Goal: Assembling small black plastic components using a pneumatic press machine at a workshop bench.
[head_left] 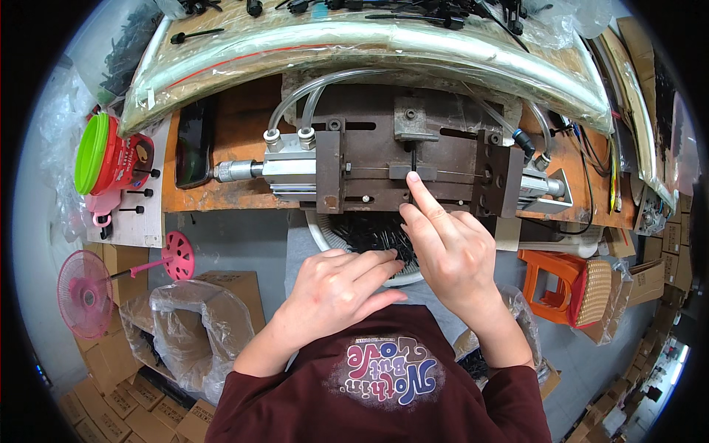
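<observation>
My right hand reaches forward with the index finger stretched out, its tip pressing at the middle slot of a dark metal fixture with pneumatic cylinders on a wooden bench. My left hand rests lower, fingers curled over the rim of a white bowl filled with small black parts. Whether the left fingers pinch a part is hidden. A thin rod runs across the fixture by the right fingertip.
A clear plastic sheet roll lies behind the fixture. A red container with a green lid and a pink fan stand at the left. An orange stool is at the right. Cardboard boxes and a bag sit below.
</observation>
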`<state>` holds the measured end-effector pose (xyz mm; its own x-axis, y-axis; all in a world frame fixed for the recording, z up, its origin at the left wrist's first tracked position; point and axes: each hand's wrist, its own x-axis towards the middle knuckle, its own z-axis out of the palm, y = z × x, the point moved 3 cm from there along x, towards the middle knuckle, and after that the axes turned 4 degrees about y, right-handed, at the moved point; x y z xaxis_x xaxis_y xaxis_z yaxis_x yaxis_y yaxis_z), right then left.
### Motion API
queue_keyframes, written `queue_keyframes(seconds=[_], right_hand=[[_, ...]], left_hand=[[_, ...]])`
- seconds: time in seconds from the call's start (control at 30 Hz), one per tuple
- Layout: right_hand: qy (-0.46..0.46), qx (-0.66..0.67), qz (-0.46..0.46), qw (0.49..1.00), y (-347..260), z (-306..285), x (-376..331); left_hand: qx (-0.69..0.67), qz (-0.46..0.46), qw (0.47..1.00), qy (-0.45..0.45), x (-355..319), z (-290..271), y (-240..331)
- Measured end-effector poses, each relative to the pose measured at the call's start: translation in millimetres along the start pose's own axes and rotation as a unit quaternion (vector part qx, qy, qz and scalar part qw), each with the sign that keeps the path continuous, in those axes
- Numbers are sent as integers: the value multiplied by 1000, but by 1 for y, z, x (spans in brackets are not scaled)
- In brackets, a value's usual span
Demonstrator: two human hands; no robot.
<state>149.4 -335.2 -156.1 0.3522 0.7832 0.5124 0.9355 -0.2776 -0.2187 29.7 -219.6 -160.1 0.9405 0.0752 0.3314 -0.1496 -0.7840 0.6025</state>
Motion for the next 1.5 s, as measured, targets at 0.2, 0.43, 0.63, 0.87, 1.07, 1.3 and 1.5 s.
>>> queue_keyframes(seconds=[0.2, 0.43, 0.63, 0.87, 1.07, 1.3, 1.5], right_hand=[[-18, 4, 3, 1000, 1, -1, 0], [-38, -5, -4, 999, -3, -5, 3], [-33, -10, -3, 999, -3, -6, 4], [-41, 110, 2, 993, 10, -16, 10], [55, 433, 113, 893, 10, -64, 23], [30, 805, -33, 592, -12, -143, 58], [-7, 825, -90, 558, -25, -173, 37]], left_hand=[[-10, 40, 997, 62, 2, 1, 0], [-47, 44, 989, 136, 2, -7, 4], [-103, 63, 976, 182, 3, -22, 8], [-122, 65, 971, 197, -6, -26, 6], [-111, 44, 963, 240, -14, -31, 0], [-125, 73, 967, 212, -3, -24, 7], [-133, 69, 966, 212, -8, -18, 7]])
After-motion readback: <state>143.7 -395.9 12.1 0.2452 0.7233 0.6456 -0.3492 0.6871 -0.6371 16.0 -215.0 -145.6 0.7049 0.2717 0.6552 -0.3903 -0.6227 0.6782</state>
